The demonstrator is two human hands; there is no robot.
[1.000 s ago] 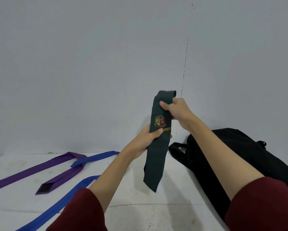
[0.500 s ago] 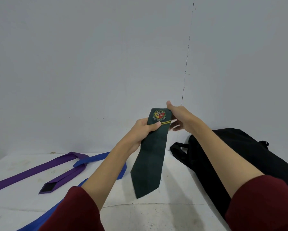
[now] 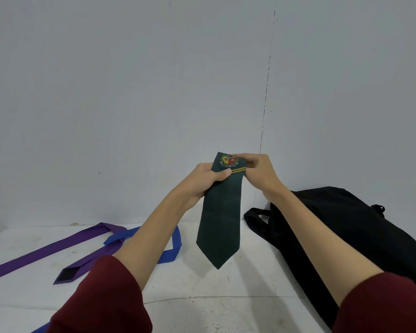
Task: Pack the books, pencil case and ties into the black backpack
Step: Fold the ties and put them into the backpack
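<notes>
Head view: both hands pinch the green tie [image 3: 220,219] at its folded top, left hand [image 3: 205,180] w/ thumb across, right hand [image 3: 257,169] at the crest; long axis hangs vertical, tip clear of surface [image 3: 226,308]; backpack [image 3: 346,231] lies to the right, nearer the right hand.

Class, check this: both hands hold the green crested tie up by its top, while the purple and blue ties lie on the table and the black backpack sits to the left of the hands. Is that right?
One detail is wrong. The head view shows the black backpack to the right of the hands, not the left. The rest stands: the left hand and right hand hold the green tie; the purple tie and blue tie lie on the table.
</notes>
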